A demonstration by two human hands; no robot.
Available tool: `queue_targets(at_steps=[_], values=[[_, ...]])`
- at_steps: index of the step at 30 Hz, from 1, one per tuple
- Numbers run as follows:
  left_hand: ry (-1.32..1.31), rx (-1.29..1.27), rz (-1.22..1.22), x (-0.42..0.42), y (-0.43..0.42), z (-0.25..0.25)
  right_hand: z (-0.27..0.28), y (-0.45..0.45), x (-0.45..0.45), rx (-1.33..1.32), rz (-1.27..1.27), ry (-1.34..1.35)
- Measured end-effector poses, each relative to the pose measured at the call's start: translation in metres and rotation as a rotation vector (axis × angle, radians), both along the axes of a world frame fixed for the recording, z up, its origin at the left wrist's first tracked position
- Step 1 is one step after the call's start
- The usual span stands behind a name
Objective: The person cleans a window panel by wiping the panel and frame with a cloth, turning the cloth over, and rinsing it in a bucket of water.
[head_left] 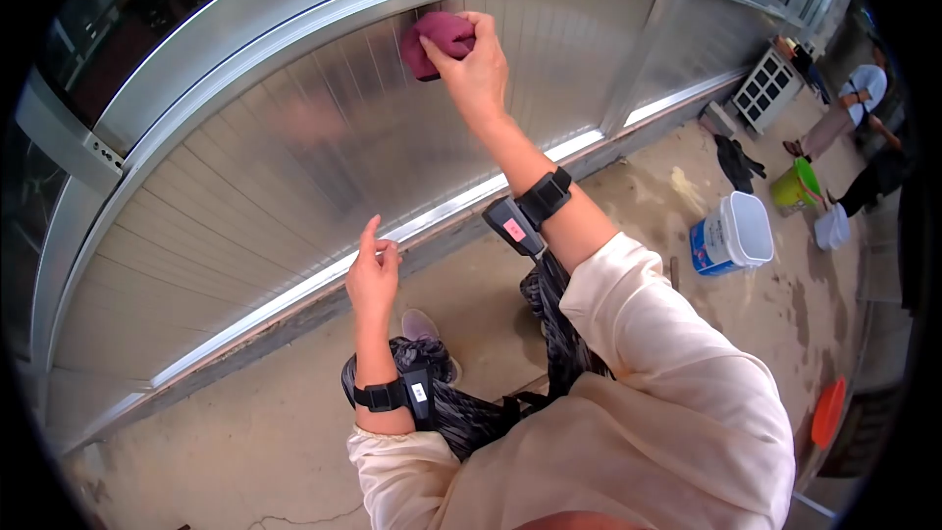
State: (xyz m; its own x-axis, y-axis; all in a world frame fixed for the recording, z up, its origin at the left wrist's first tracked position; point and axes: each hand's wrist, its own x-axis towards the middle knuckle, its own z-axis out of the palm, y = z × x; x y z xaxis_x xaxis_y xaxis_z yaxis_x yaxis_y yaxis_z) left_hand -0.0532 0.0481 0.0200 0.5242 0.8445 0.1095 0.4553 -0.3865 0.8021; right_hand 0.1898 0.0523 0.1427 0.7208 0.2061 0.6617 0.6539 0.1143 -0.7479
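Observation:
My right hand (476, 69) grips a folded maroon cloth (437, 42) and presses it against the upper part of a beige ribbed wall panel (383, 118). Just above the cloth runs the silvery metal frame (324, 15) of the panel. My left hand (373, 275) is held lower down, in front of the panel's bottom rail (285, 312). Its fingers are apart, the index finger stretched upward, and nothing is in it. Black straps with small devices are on both forearms.
On the concrete floor to the right stand a white bucket (751, 231) with a blue label and a green bucket (796, 186). A dark cloth (736, 163) lies near a white slotted crate (767, 88). Other people (852, 103) are at the far right, above an orange basin (829, 412).

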Motion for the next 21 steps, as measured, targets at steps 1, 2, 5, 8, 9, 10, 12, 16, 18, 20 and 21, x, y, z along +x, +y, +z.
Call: queue_targets(at_steps=[1,2,5,8,9,10,12,16,18,20,21], values=[[0.004,0.001,0.002,0.001,0.0,-0.001,0.019,0.007,-0.001,-0.024,-0.048,-0.041],[-0.009,-0.002,0.014,0.0,0.002,-0.004,0.027,0.011,-0.002,-0.046,-0.093,-0.08],[-0.023,0.018,0.026,0.003,0.009,-0.007,-0.005,0.017,-0.001,-0.025,-0.041,0.074],[-0.02,0.006,0.018,0.008,0.006,-0.006,-0.071,0.009,-0.005,-0.181,0.006,0.183],[-0.027,-0.022,0.016,0.007,0.004,-0.004,-0.094,0.004,-0.004,-0.281,0.025,0.224],[-0.022,-0.022,0.014,0.007,0.003,-0.004,-0.116,0.001,-0.001,-0.28,0.023,0.229],[0.017,-0.001,0.023,0.007,0.002,-0.006,-0.136,-0.01,0.0,-0.557,0.016,0.203],[0.052,0.019,0.031,0.003,0.002,-0.01,-0.069,-0.006,0.012,-0.078,-0.013,0.117],[0.023,-0.005,0.039,0.003,0.001,-0.003,-0.011,-0.004,0.021,0.122,-0.07,-0.033],[0.031,-0.016,0.027,0.005,0.001,-0.001,0.005,-0.001,0.032,0.146,-0.086,-0.057],[0.032,-0.025,0.027,0.008,0.001,0.0,0.003,0.002,0.035,0.131,-0.107,-0.086]])
